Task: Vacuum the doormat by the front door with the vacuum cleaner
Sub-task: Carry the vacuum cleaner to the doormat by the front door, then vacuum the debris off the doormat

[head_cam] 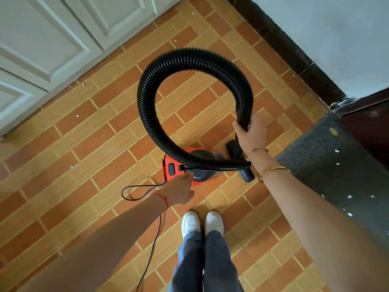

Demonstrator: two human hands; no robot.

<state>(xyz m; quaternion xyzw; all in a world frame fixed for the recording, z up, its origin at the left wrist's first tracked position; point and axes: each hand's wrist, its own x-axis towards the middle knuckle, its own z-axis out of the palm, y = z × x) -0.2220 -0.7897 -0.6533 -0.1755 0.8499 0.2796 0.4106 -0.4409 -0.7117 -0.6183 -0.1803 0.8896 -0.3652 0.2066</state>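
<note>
Where the brick-pattern tile floor point(88, 144) meets white panelled doors point(52, 39), one dark doormat point(336, 175) is seen at right w/ white specks. One red vacuum cleaner point(179, 167) is stood beside it — hose point(147, 98) end gripped by right hand point(250, 131); left hand point(179, 190), fingers loose, is laid against vac body. Two white shoes point(202, 222).

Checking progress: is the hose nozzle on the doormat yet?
No, the right hand holds the hose end up, left of the doormat.

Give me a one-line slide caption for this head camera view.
Right hand grips the black hose while the left hand reaches for the red vacuum cleaner beside the speckled doormat.
</note>
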